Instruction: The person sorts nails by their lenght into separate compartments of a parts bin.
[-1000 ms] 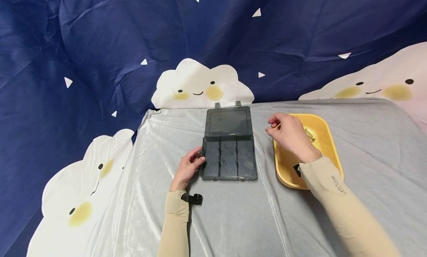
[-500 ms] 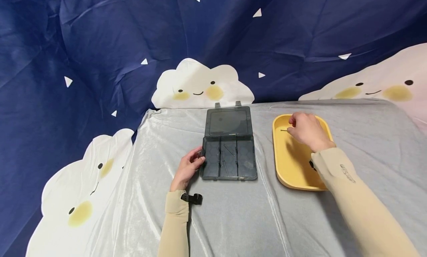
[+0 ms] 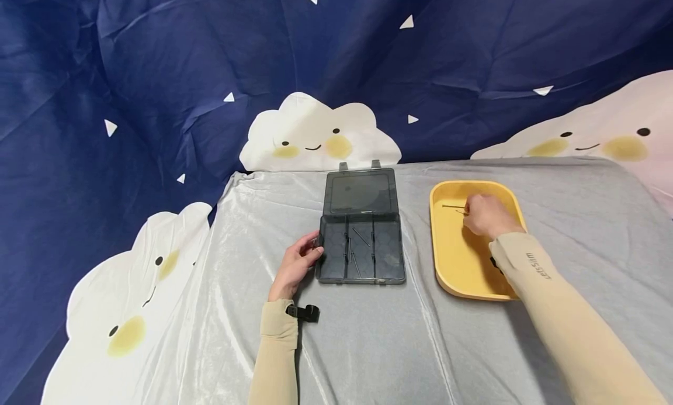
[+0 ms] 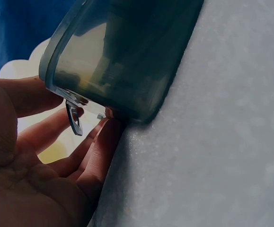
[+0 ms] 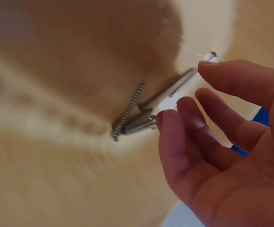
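Note:
My left hand (image 3: 295, 266) holds the left side of a dark see-through divided storage box (image 3: 386, 280), its lid raised at the back. In the left wrist view, the thumb is at the rim of the box (image 4: 141, 61), and other fingers touch the side near a small latch (image 4: 74, 117). Several thin metal pins or nails (image 3: 361, 236) lie in its middle column. My right hand (image 3: 489, 216) is down inside a yellow tray (image 3: 444, 265). In the right wrist view, its parted, bent fingers hover close to several metal screws (image 5: 131, 105); nothing is plainly held.
Grey velvety cloth (image 3: 368, 341) covers the table. Behind it hangs a dark blue curtain (image 3: 336, 48) with cloud faces. The yellow tray stands right of the box, with a strip of cloth between them.
My right hand has moved right from the tray's left rim, then lowered into the tray among the screws. The left hand and the storage box stay still.

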`<state>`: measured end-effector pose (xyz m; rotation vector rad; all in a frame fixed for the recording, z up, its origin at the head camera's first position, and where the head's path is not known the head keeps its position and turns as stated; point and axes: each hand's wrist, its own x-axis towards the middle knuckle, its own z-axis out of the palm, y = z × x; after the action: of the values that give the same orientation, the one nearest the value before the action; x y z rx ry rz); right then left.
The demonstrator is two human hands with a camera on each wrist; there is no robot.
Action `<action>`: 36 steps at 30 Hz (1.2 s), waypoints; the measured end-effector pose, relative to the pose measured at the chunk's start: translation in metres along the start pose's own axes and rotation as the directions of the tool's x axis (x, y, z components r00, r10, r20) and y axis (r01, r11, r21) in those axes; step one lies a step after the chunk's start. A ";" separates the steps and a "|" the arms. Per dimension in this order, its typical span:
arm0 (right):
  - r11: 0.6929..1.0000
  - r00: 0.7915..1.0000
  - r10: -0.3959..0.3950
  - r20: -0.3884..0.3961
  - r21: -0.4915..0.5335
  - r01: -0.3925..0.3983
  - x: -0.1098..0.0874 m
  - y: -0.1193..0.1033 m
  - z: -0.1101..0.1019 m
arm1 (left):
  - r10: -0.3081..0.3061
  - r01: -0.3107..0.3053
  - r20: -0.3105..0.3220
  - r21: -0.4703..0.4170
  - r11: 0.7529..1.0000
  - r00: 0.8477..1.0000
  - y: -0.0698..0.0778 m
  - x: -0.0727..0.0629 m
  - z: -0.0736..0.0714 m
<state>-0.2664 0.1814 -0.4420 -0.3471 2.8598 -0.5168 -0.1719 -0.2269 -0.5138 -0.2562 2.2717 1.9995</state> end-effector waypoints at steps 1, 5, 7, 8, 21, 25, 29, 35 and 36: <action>1.000 1.000 -0.003 0.002 -0.008 0.003 0.001 0.001 0.002 | 0.004 -0.004 0.002 0.004 1.000 1.000 0.000 0.000 0.000; 0.999 1.000 0.016 0.018 -0.028 -0.016 0.002 0.004 0.009 | 0.007 -0.007 0.009 0.013 1.000 1.000 0.000 0.000 0.001; 0.999 0.999 0.029 0.024 -0.030 -0.028 0.002 0.006 0.012 | 0.005 -0.005 0.015 0.005 1.000 1.000 0.000 0.000 0.001; 0.999 0.999 0.036 0.027 -0.030 -0.035 0.001 0.006 0.012 | 0.004 -0.004 0.019 0.000 1.000 1.000 0.000 0.000 0.001; 0.999 0.999 0.033 0.033 -0.013 -0.033 0.003 0.005 0.015 | -0.018 0.019 0.074 -0.018 1.000 0.997 0.021 -0.009 0.001; 1.000 0.998 0.031 0.054 0.001 -0.031 0.003 0.004 0.015 | -0.008 0.009 0.073 -0.009 1.000 0.997 0.027 -0.013 0.001; 0.999 0.997 0.028 0.070 0.016 -0.029 0.003 0.001 0.015 | -0.007 0.007 0.056 -0.006 1.000 0.998 0.018 -0.008 0.000; 0.999 0.995 0.023 0.095 0.033 -0.027 0.004 -0.002 0.016 | -0.003 0.004 0.027 -0.013 1.000 1.000 0.001 0.000 -0.001; 0.999 0.995 0.025 0.097 0.036 -0.029 0.004 -0.002 0.017 | 0.001 0.000 0.025 -0.012 1.000 1.000 0.001 0.000 -0.001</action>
<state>-0.2653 0.1734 -0.4577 -0.3180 2.7544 -0.5325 -0.1724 -0.2278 -0.5131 -0.2308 2.2460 2.0056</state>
